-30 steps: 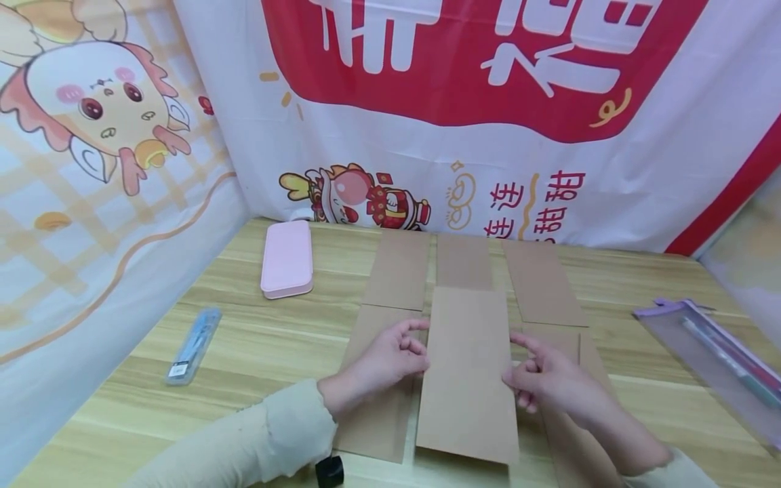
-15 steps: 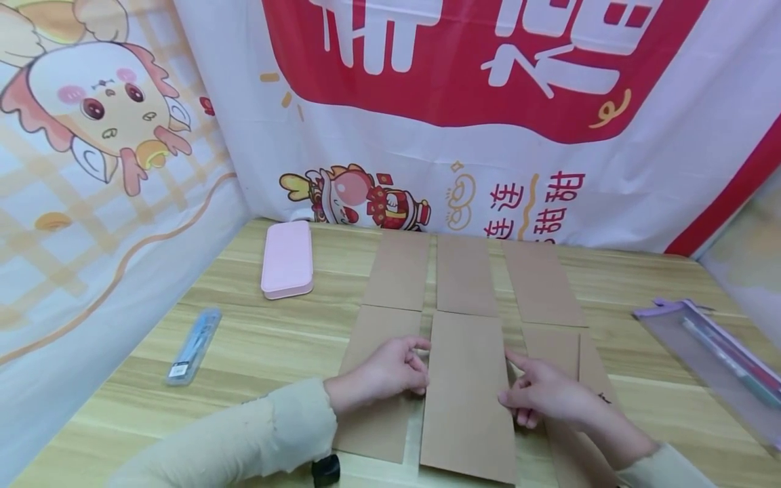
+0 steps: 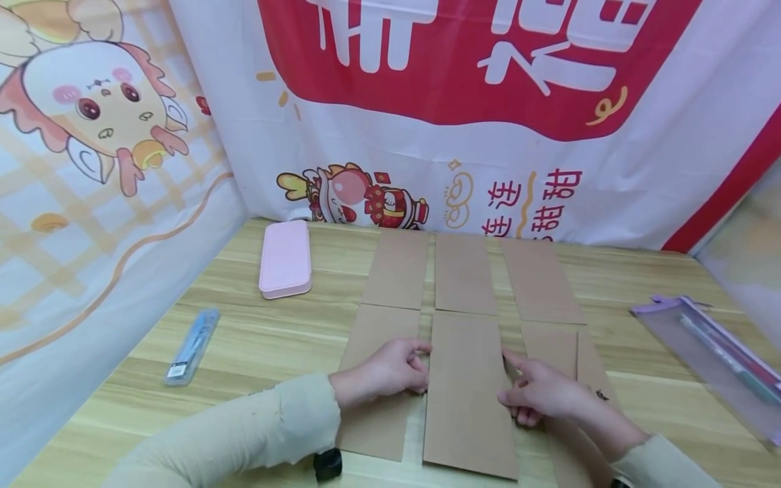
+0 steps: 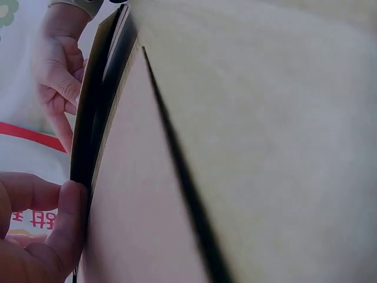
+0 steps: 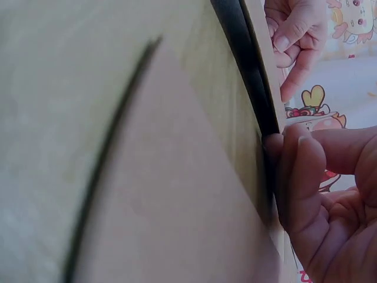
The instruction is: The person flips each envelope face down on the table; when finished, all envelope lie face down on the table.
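Observation:
A brown cardboard rectangle [image 3: 468, 396] lies between my hands at the front middle, its near edge casting a thin shadow. My left hand [image 3: 393, 369] holds its left edge with thumb and fingertips, over another brown rectangle [image 3: 378, 434] on the left. On the opposite edge, my right hand [image 3: 537, 390] pinches it between thumb and fingers. The right wrist view shows a dark gap beneath the held piece [image 5: 268, 71]. In the left wrist view, my left thumb and finger [image 4: 70, 212] touch its edge. Part of the right front rectangle [image 3: 594, 366] is hidden under my right forearm.
Three more brown rectangles form a back row, the middle one [image 3: 465, 271] just beyond the held piece. A pink case [image 3: 285, 259] and a clear blue box [image 3: 192, 347] lie left. A purple mesh pouch [image 3: 714, 359] with pens lies right. Printed cloth [image 3: 378, 129] hangs behind.
Both hands have drawn the held cardboard rectangle towards me and lowered it. It no longer overlaps the back middle rectangle. Over the last half second it has barely moved.

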The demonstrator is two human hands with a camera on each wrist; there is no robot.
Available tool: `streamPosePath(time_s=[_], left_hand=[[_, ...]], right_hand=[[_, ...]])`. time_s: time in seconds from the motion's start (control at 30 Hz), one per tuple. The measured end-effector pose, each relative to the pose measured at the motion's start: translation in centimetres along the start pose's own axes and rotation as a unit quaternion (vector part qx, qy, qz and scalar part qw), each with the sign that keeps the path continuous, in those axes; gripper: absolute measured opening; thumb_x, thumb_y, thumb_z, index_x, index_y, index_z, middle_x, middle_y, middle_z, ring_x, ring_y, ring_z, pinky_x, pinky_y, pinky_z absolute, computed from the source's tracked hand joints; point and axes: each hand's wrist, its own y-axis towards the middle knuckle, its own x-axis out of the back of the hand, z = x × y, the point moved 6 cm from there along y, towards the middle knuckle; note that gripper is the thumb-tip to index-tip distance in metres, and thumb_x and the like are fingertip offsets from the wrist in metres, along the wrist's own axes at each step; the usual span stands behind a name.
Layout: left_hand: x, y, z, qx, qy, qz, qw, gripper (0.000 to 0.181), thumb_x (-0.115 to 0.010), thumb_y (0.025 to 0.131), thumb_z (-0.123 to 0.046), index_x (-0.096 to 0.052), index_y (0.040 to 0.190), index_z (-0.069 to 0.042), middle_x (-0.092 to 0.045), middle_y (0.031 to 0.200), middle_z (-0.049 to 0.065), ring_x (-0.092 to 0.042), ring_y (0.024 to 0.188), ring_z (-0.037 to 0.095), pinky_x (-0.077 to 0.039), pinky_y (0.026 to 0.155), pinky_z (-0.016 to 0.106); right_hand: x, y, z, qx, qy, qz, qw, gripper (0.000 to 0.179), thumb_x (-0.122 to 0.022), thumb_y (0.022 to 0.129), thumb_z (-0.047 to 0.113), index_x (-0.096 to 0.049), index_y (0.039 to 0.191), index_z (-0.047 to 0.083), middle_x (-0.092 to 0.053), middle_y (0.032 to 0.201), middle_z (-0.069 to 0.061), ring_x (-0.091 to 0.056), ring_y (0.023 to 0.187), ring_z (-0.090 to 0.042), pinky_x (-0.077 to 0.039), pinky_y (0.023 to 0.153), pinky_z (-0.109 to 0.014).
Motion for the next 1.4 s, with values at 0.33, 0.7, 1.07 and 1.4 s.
streamPosePath(time_s=[0.33,0.7,1.07,1.4], left_hand=[[-0.2,-0.1,0.0,0.006,0.024,0.021,0.9995,0.057,-0.058,0.077,0.012,-0.042,0.132,0.010,-0.056,0.064,0.004,-0.055,0.056,0.011,-0.046,0.053,0.020],[0.5,-0.3,-0.6,-0.023,-0.004,0.024,0.9994,0.057,-0.056,0.079,0.005,-0.039,0.134,0.009,-0.060,0.073,0.005,-0.058,0.063,0.011,-0.049,0.059,0.021],[1.5,0.4,-5.3,-0.058,-0.129,0.041,0.9891,0.046,-0.057,0.090,-0.005,-0.044,0.133,0.000,-0.059,0.105,0.023,-0.064,0.085,0.017,-0.054,0.083,0.030],[-3.4,2.9,-7.2,-0.055,-0.286,0.056,0.9550,0.042,-0.049,0.089,0.007,-0.042,0.131,0.009,-0.053,0.122,0.022,-0.054,0.113,0.035,-0.048,0.094,0.034]], right_hand=[[-0.2,0.3,-0.2,-0.025,-0.011,-0.043,0.9987,0.087,-0.063,0.083,0.005,-0.002,0.144,-0.008,-0.057,0.060,-0.007,-0.052,0.045,-0.012,-0.050,0.045,-0.027],[0.0,-0.1,-0.1,0.003,0.038,-0.028,0.9989,0.087,-0.061,0.085,0.008,0.003,0.143,-0.009,-0.058,0.063,-0.006,-0.054,0.050,-0.011,-0.051,0.048,-0.024],[4.6,-3.2,1.6,0.109,0.080,-0.038,0.9901,0.072,-0.049,0.095,0.010,0.000,0.141,-0.014,-0.064,0.076,0.001,-0.058,0.063,-0.006,-0.052,0.056,-0.023],[9.6,-5.6,-1.9,0.108,0.089,-0.100,0.9851,0.039,-0.042,0.098,0.010,-0.052,0.114,0.043,-0.064,0.100,0.008,-0.062,0.090,-0.008,-0.054,0.074,-0.025]])
